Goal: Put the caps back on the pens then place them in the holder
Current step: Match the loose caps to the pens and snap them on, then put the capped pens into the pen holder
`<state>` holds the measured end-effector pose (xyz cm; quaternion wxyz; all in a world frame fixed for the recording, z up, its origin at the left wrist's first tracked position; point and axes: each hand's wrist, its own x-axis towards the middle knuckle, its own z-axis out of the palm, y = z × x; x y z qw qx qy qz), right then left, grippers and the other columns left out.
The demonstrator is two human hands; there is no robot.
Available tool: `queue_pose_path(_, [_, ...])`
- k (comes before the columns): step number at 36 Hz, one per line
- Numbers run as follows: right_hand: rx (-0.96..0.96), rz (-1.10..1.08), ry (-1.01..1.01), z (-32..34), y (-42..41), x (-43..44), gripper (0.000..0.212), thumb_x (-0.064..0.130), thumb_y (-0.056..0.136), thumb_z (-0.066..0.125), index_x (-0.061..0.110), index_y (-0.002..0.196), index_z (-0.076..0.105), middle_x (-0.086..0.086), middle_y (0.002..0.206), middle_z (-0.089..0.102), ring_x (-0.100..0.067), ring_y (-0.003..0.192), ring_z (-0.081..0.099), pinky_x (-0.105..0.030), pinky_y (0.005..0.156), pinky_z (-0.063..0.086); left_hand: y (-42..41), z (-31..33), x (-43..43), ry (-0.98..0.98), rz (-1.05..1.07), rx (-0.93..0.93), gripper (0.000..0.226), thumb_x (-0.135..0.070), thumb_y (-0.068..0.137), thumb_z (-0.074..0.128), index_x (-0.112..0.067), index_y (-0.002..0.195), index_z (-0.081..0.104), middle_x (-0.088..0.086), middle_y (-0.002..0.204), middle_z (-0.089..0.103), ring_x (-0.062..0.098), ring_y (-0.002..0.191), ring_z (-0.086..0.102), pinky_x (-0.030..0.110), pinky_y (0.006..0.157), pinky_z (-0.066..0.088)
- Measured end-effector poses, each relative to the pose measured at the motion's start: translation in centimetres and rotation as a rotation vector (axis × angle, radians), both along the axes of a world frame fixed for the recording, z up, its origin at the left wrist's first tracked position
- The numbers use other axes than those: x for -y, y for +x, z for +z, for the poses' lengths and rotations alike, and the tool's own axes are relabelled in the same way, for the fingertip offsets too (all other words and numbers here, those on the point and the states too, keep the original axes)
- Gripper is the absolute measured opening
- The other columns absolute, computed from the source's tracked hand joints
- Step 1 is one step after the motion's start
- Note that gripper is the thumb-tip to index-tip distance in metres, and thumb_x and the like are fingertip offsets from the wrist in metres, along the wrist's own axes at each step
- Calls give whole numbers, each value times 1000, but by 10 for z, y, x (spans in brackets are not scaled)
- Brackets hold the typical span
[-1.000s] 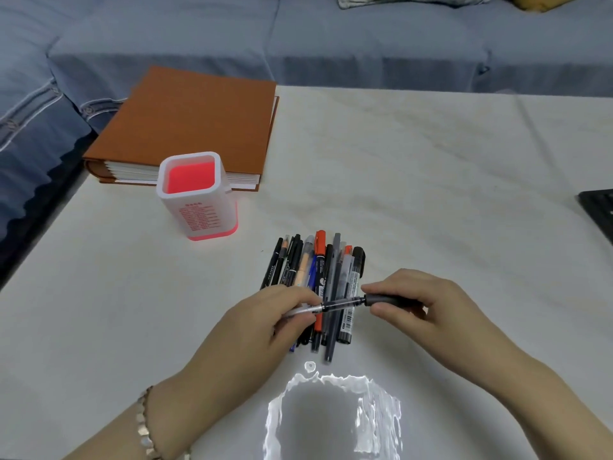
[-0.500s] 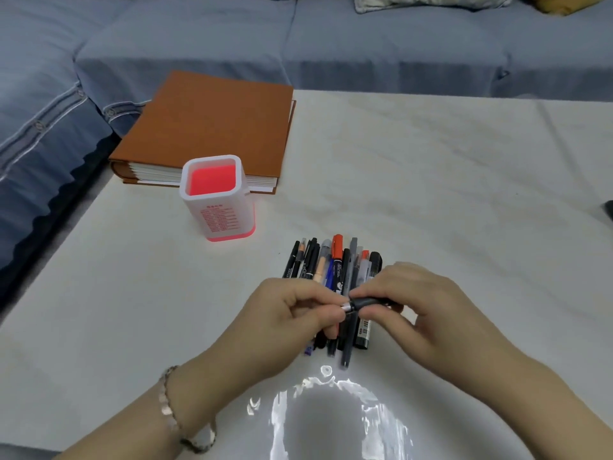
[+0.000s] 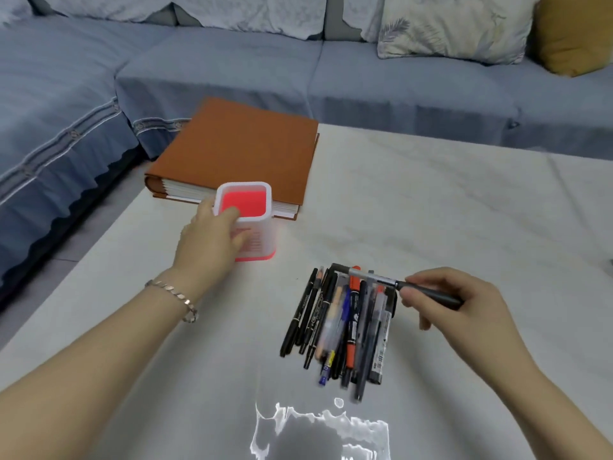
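Left hand (image 3: 212, 240) grips pink-and-white pen holder (image 3: 262, 242), centre-left, in front of brown album (image 3: 245, 151). Right hand (image 3: 464, 303) pinches one pen (image 3: 381, 278) by its dark end, above pen pile (image 3: 341, 323) lower centre on table (image 3: 431, 210).

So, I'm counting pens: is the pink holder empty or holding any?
Empty: the white-and-pink square plastic holder shows only its bare pink inside; nothing stands in it.
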<state>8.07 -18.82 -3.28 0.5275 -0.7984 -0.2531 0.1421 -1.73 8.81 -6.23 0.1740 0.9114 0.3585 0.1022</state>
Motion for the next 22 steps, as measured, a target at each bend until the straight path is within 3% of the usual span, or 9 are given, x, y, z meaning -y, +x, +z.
queue_pose_path(2, [19,-7,47,11,1,-12,7,4,75,69,11,74,67,7,47,63,-1,38,50,-5,43,35,-7,-1,3,-91,-34,81,13,-21,87,56,-11,95,57,13,125,41,36,102,51,38,85,43])
queue_pose_path(6, [92,35,92,32,4,-48,12,15,76,70,24,70,66,3,61,66,-3,46,52,-12,47,43,-32,-2,14,-126,-143,184,8,-12,86,58,-15,92,61,1,125,44,21,99,50,27,80,38])
queue_pose_path(9, [250,170,-92,44,6,-82,6,26,74,70,28,71,65,10,65,65,-1,56,56,-10,53,42,-53,-3,24,-175,-233,184,10,-9,86,58,-13,94,62,-13,127,34,-2,103,38,9,80,27])
queue_pose_path(11, [302,272,-238,46,3,-106,3,28,74,69,26,75,67,12,67,64,-4,65,60,-17,62,47,-65,-6,28,-212,-274,166,10,-12,87,58,-15,94,62,-17,131,29,-15,104,31,4,78,25])
queue_pose_path(14, [343,375,-352,38,-4,-136,7,25,75,68,19,79,67,7,75,65,-12,77,62,-28,73,52,-75,-10,35,-297,-238,220,17,-13,87,57,-29,91,57,-16,130,37,-3,105,46,1,83,32])
queue_pose_path(16, [350,421,-380,30,-7,-146,11,26,77,67,18,84,66,4,78,63,-14,78,61,-32,75,52,-75,-12,40,-324,-192,263,24,-15,86,59,-38,90,52,-13,127,42,3,102,52,15,89,42])
queue_pose_path(18, [331,407,-380,27,-6,-144,22,34,79,66,22,96,63,5,75,59,-10,71,56,-27,68,49,-74,-13,46,-329,-141,300,19,-18,83,63,-34,91,55,-13,123,45,-1,102,50,25,90,46])
queue_pose_path(20, [296,317,-337,25,-1,-131,26,40,79,64,26,100,60,8,70,57,-3,64,52,-17,60,41,-71,-15,50,-325,-91,326,15,-21,81,65,-27,93,59,-14,121,45,-2,101,50,24,86,45])
queue_pose_path(22, [273,201,-325,19,7,-110,23,41,81,61,25,98,60,7,67,58,-2,62,53,-16,57,39,-68,-18,55,-327,-58,339,16,-24,80,66,-26,94,59,-16,120,44,2,100,51,20,83,43])
